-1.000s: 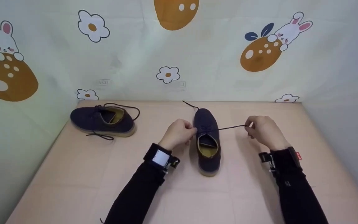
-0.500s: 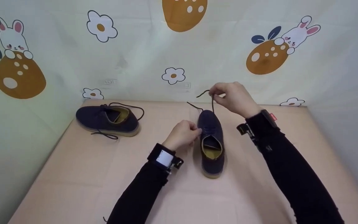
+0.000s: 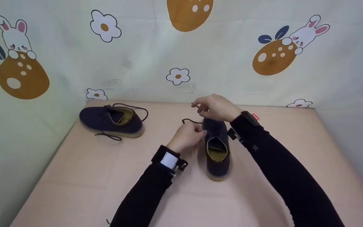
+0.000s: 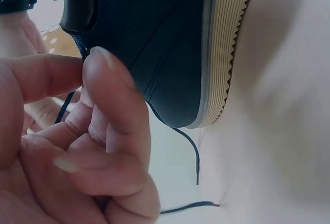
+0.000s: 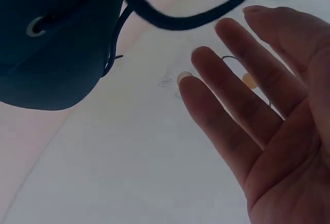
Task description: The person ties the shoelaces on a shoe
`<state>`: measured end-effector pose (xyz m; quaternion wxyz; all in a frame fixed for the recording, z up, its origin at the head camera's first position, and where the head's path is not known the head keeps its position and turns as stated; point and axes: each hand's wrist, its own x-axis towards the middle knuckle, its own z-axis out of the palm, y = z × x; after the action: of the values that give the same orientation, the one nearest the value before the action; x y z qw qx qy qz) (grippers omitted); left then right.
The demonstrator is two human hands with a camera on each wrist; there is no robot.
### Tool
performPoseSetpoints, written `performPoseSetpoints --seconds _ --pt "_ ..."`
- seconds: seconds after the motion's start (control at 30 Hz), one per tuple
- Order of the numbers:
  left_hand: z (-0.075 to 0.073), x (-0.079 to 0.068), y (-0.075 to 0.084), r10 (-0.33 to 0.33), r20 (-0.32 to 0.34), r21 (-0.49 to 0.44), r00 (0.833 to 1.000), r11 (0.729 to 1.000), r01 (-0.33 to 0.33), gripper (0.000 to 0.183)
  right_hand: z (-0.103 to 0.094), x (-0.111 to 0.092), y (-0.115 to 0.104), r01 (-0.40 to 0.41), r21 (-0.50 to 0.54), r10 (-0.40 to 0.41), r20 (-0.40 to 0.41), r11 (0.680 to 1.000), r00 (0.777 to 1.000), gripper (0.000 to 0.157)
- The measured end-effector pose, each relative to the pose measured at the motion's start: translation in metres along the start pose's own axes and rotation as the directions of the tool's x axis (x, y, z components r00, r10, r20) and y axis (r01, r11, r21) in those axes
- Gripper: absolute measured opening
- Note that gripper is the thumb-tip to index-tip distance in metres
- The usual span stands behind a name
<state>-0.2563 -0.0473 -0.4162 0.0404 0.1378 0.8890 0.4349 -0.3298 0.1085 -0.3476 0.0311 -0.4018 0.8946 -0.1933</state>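
Observation:
A dark navy lace-up shoe point(image 3: 218, 171) stands upright with its toe pointing away. My left hand point(image 3: 186, 137) pinches its upper at the left eyelet edge with thumb and index finger; the fingertips mostly hide that spot. Above the toe, my right hand point(image 3: 217, 107) has its fingers spread and relaxed, bent slightly down. One shoelace point(image 3: 192, 121) extends out past the left side of the toe, and a second lace end peeks out by the right fingertips. In the right wrist view a lace point(image 5: 180, 22) arcs near the fingers point(image 5: 221, 113), none of them curled round it.
The matching shoe point(image 3: 112, 121) sits at the back left, toe to the left, its laces loose on both sides. Behind the pinkish tabletop point(image 3: 74, 189) rises a pale curtain point(image 3: 143, 47) printed with rabbits and flowers. A dark lace tip shows at the front edge.
My right hand, which was pulling the lace out to the right, has swung up and over the toe to the left and let the lace go. My left hand stays on the shoe.

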Motion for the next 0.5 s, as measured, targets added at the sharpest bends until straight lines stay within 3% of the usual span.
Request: performPoseSetpoints --seconds 0.3,0.5 --pt "-0.003 -0.002 0.003 -0.074 0.029 -0.039 0.997 0.996 0.075 0.033 0.005 -0.044 -0.007 -0.057 -0.100 0.054 -0.031 0.993 0.998 0.004" --pt "-0.006 -0.001 0.004 -0.067 0.056 -0.039 0.996 0.997 0.069 0.032 0.020 -0.078 -0.020 -0.072 -0.087 0.049 -0.247 0.994 0.968 0.008"
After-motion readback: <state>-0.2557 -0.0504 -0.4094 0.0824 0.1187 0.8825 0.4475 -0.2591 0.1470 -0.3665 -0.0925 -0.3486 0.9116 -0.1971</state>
